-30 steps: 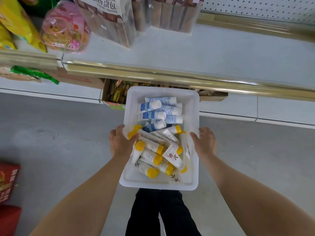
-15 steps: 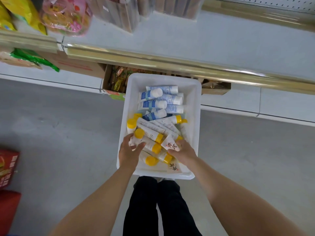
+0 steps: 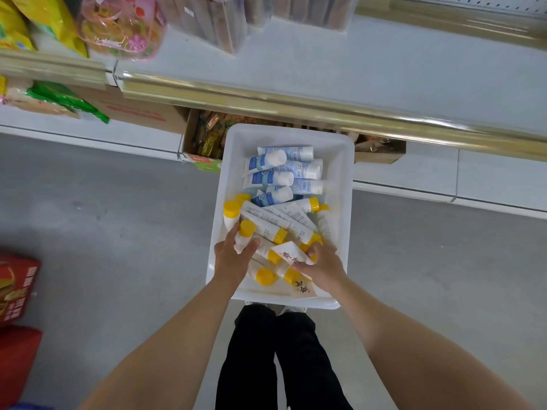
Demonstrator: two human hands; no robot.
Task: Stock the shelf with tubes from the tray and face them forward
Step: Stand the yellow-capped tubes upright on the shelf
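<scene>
"Head camera, looking down: what did the person's left hand (image 3: 229,258) have?"

"Its fingers and thumb were curled round a yellow-capped tube (image 3: 244,235), the cap sticking out just past the fingertips."

"And the right hand (image 3: 322,267)?"

"Thumb and curled fingers pinched a white tube with red characters (image 3: 288,254). It lay across the gap between the two hands, its flat end at the right fingertips."

"Where was everything sitting?"

"In a white tray (image 3: 346,202). Both hands were inside its near end. More yellow-capped tubes (image 3: 266,229) were heaped under and just beyond the fingers, lying crosswise, some touching them. Further out from the fingertips, at the far end, lay the blue-and-white tubes (image 3: 266,179) with white caps, on their sides."

"The shelf?"

"The shelf (image 3: 340,63) was well beyond the fingertips, past the tray's far rim, behind a gold rail (image 3: 296,105). A pink bag (image 3: 124,28) and yellow packets (image 3: 44,22) stood on it, out to the left of the left hand. Below the rail, just beyond the tray, was a cardboard box of snacks (image 3: 207,137). Red boxes (image 3: 14,288) sat on the floor well to the left of the left hand."
</scene>
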